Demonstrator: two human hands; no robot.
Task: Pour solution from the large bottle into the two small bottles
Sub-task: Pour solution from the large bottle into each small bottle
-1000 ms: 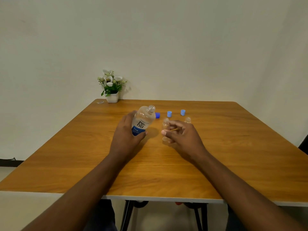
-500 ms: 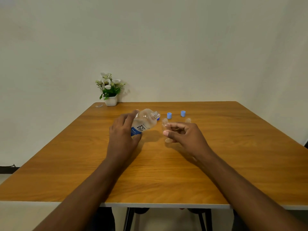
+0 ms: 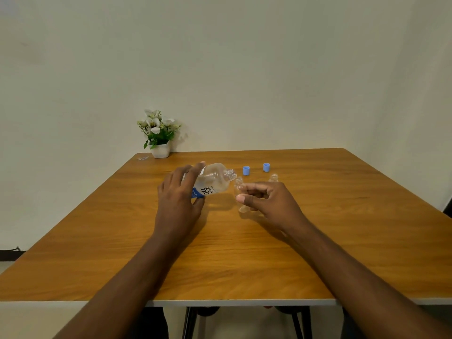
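The large bottle (image 3: 212, 181) is gripped by the left hand (image 3: 179, 199), fingers curled round its lower half, and is tilted nearly flat above the table (image 3: 342, 241), its open neck just beside the mouth of a small bottle (image 3: 239, 189). This is pinched between thumb and fingers of the right hand (image 3: 271, 204). The second bottle (image 3: 274, 177) stands behind that hand, near one cap (image 3: 246, 170) and the other cap (image 3: 266, 167)

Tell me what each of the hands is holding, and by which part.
The left hand grips the large bottle round its lower, labelled body. The right hand pinches the small bottle at mid-body, below its neck.
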